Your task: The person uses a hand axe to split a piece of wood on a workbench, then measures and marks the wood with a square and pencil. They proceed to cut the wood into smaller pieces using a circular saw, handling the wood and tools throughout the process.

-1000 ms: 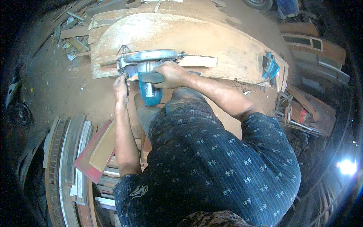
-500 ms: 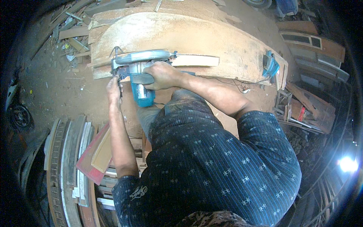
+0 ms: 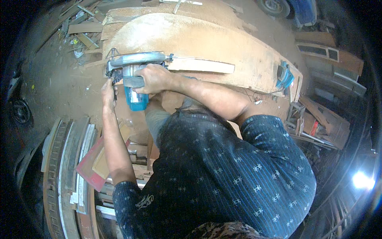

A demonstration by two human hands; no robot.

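Note:
A teal circular saw with a silver blade guard sits on a pale wooden board, near its left end. My right hand is wrapped around the saw's dark rear handle. At the saw's front left, my left hand is closed on a dark part of it, mostly hidden by my fingers. Behind the saw, a narrow wood strip runs to the right along the board, a dark line along its edge. The blade itself is hidden under the guard.
Another teal power tool rests at the board's right end, a dark cord beside it. Scrap wood is piled at the far left. Long planks and a red-edged panel lie near left. A wheel stands at the far right.
The circular saw and both my hands have moved left along the board. More of the narrow strip shows behind the saw.

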